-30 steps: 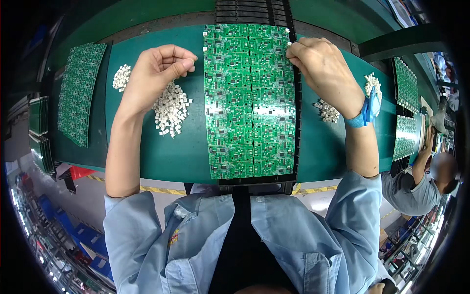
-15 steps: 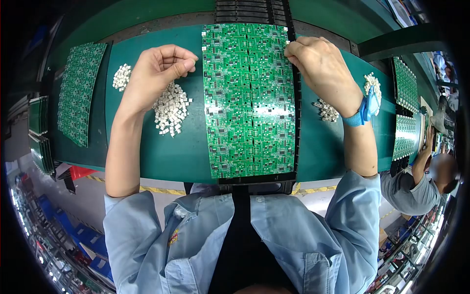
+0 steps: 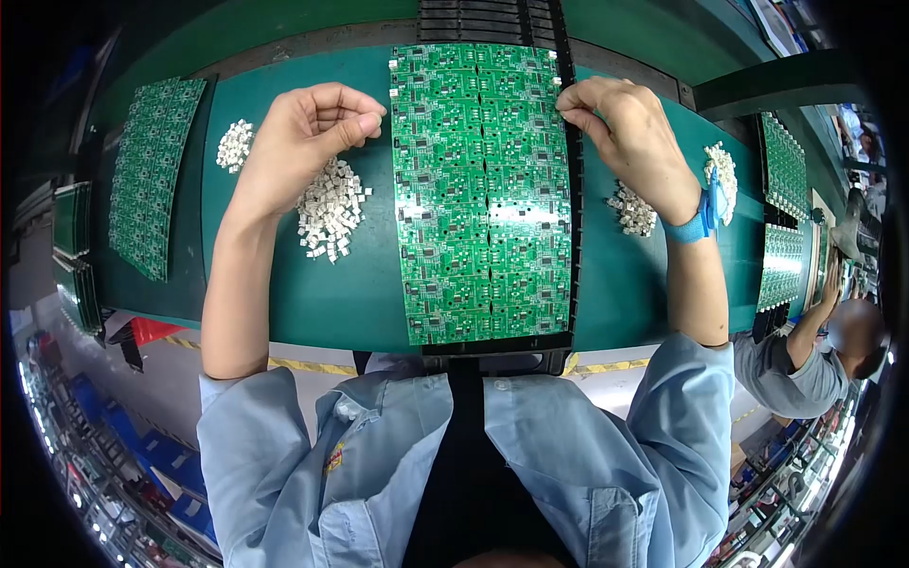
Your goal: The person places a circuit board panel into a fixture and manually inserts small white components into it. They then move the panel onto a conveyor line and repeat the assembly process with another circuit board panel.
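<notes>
A panel of green circuit boards (image 3: 483, 199) lies lengthwise in front of me, with small white connectors (image 3: 394, 92) along its upper left and upper right edges. My left hand (image 3: 322, 137) is just left of the panel, thumb and index finger pinched together; whatever is between them is too small to make out. Below it lies a heap of white connectors (image 3: 329, 213). At the panel's upper right edge, my right hand (image 3: 630, 133) has its fingertips closed just below a white connector (image 3: 557, 82). Its fingers hide anything they hold. A blue strap (image 3: 696, 222) circles that wrist.
Smaller piles of white parts lie at far left (image 3: 235, 147), near the right wrist (image 3: 632, 210) and at far right (image 3: 721, 180). More circuit panels stand left (image 3: 151, 180) and right (image 3: 784, 166). A dark rail (image 3: 574, 237) borders the panel. Another person (image 3: 795, 369) sits at right.
My right hand has shifted slightly down along the panel's edge, leaving the white connector above its fingertips in plainer view. The left hand has edged slightly right, still pinched.
</notes>
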